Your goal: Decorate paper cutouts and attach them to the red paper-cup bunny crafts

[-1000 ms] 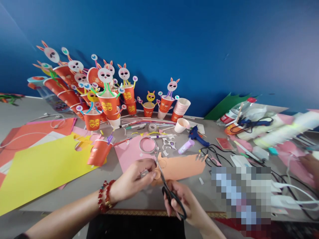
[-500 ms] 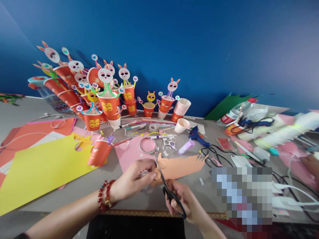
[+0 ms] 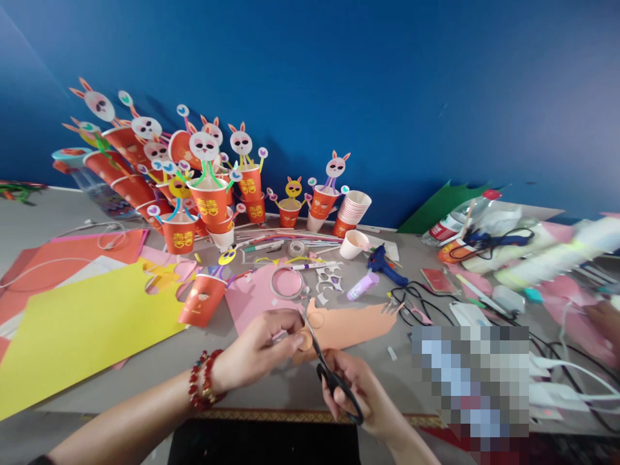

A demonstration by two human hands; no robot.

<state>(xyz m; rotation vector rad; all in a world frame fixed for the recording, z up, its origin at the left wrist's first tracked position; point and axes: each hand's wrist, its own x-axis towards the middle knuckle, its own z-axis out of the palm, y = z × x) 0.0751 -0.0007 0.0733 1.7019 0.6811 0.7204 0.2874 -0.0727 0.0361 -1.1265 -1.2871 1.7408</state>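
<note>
My left hand (image 3: 266,345), a beaded bracelet at its wrist, pinches the left end of a sheet of orange paper (image 3: 358,326) between thumb and fingers. Two small circles are outlined on that end, one beside my thumb tip. My right hand (image 3: 353,387) grips black-handled scissors (image 3: 316,345), fingers through the loops. The blades point up and away, lying across the paper between the circles; how far apart they are is hard to tell. Pink paper (image 3: 249,294) lies behind my left hand, bearing a roll of tape (image 3: 287,283). A tilted red cup (image 3: 201,302) with a yellow face stands left of it.
Red cups with rabbit figures (image 3: 208,200) crowd the back left. Yellow paper (image 3: 97,329) covers the left side. A blue glue gun (image 3: 387,265), black cables (image 3: 421,297) and a bottle (image 3: 450,223) lie to the right. Another person's hand (image 3: 605,323) shows at the right edge.
The tilted red cup has shifted slightly right and turned more upright, and its yellow face now shows above the rim. Both hands, the scissors and the orange paper are almost unmoved.
</note>
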